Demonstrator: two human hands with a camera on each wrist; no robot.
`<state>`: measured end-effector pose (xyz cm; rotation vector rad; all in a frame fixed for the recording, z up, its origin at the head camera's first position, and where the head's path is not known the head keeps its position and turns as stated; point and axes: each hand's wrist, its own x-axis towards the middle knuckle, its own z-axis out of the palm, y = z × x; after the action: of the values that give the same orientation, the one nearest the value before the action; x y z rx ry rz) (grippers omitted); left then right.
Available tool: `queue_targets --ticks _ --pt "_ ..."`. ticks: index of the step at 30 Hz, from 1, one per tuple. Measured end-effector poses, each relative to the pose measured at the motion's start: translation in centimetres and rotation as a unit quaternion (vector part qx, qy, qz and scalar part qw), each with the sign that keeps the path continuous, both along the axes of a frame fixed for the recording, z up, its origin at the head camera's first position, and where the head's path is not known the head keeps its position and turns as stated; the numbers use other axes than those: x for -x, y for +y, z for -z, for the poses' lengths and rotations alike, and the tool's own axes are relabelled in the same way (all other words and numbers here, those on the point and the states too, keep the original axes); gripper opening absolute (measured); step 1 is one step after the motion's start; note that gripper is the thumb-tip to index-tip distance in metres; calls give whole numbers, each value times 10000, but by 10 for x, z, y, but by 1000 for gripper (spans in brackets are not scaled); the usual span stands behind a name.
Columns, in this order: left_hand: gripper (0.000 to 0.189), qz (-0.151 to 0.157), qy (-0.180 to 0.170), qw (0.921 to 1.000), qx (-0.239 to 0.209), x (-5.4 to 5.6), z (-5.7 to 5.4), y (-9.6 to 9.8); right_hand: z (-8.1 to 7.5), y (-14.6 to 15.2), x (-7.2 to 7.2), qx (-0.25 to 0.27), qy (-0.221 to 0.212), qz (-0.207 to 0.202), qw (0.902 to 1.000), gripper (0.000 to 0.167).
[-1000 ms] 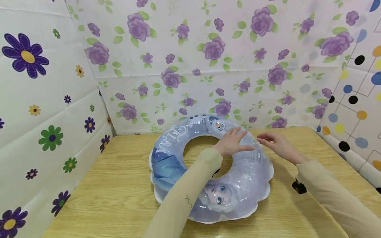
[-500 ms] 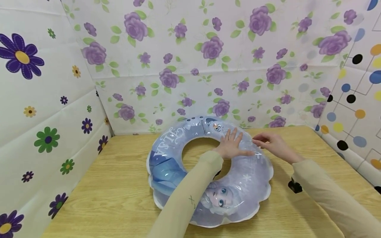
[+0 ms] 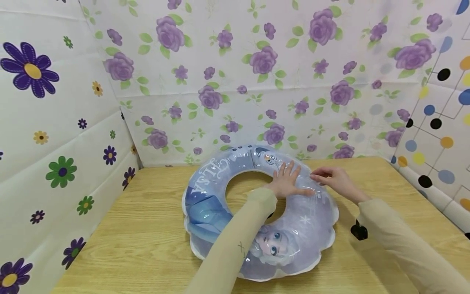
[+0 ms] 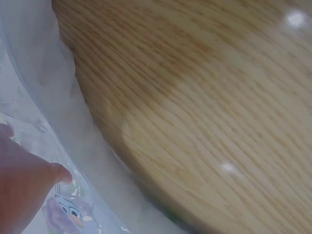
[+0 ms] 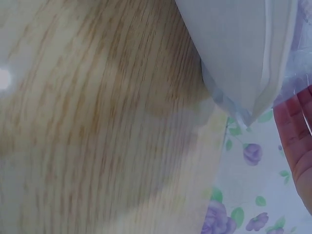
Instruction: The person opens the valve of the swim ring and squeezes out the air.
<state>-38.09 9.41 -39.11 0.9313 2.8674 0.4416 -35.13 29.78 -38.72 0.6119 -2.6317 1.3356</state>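
Observation:
An inflated swim ring (image 3: 317, 222), pale lilac and blue with a cartoon figure and the lettering "ELSA", lies flat on the wooden table. My left hand (image 3: 285, 185) rests on its upper right part, fingers spread and thumb pointing right; the left wrist view shows that thumb (image 4: 57, 173) on the shiny plastic near the printed snowman face. At the ring's outer right edge, my right hand (image 3: 335, 181) pinches the plastic between thumb and fingertips. The right wrist view catches only some fingers (image 5: 292, 126) beside the ring's white seam (image 5: 273, 58).
Wood-grain table (image 3: 147, 228) surrounds the ring and shows through its centre hole. A rose-patterned cloth (image 3: 242, 73) hangs close behind the table. Daisy-print cloth (image 3: 55, 134) borders the left side, dotted cloth (image 3: 437, 134) the right. A small black device (image 3: 359, 230) sits under the right wrist.
My left hand has settled lower with its fingers spread wider on the ring. My right hand has shifted slightly left, onto the ring's edge.

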Motion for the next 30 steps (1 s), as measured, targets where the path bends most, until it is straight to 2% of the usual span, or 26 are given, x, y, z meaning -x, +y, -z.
queue_targets --ticks 4,13,23,30 --pt "104 -73 67 9999 116 1 5 2 3 0 0 168 74 -16 9998 25" --pt "105 -108 43 9999 34 1 7 1 1 -2 -4 418 117 114 9990 27" --pt "106 -120 35 9999 82 1 7 0 1 -4 -2 812 -338 382 9954 34" --pt "108 -135 100 9998 101 3 10 0 -1 -7 -2 1287 -763 466 9876 37"
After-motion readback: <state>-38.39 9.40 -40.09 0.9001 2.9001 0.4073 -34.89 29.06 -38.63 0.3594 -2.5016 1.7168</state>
